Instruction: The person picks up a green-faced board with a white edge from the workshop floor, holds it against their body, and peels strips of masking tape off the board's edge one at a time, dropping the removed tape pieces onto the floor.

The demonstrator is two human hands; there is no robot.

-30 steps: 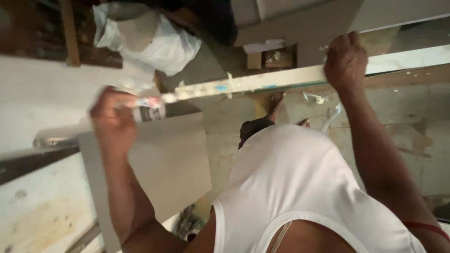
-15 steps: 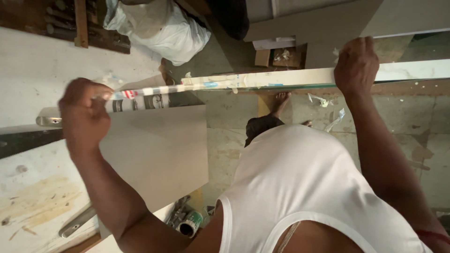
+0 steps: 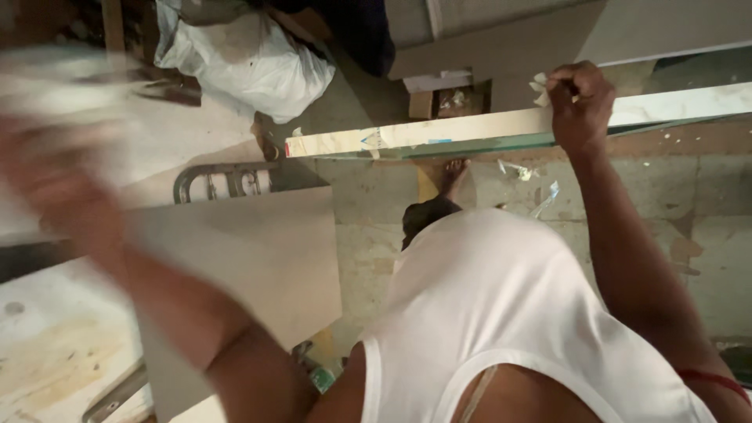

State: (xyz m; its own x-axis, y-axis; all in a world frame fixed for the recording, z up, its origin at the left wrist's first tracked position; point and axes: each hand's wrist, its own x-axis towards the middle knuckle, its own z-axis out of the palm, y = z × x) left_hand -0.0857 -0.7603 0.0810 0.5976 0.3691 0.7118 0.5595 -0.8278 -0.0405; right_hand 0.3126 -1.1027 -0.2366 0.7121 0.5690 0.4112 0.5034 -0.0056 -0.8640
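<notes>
Marble-look slab [image 3: 501,125], long and thin, runs on edge across the far right; the right hand [image 3: 581,100] is clamped round its top edge. The left hand [image 3: 59,176] is one big blur, can't tell its grip. Grey board [image 3: 258,258] near left, white sack [image 3: 247,66] far left, rough concrete floor [image 3: 705,235].
</notes>
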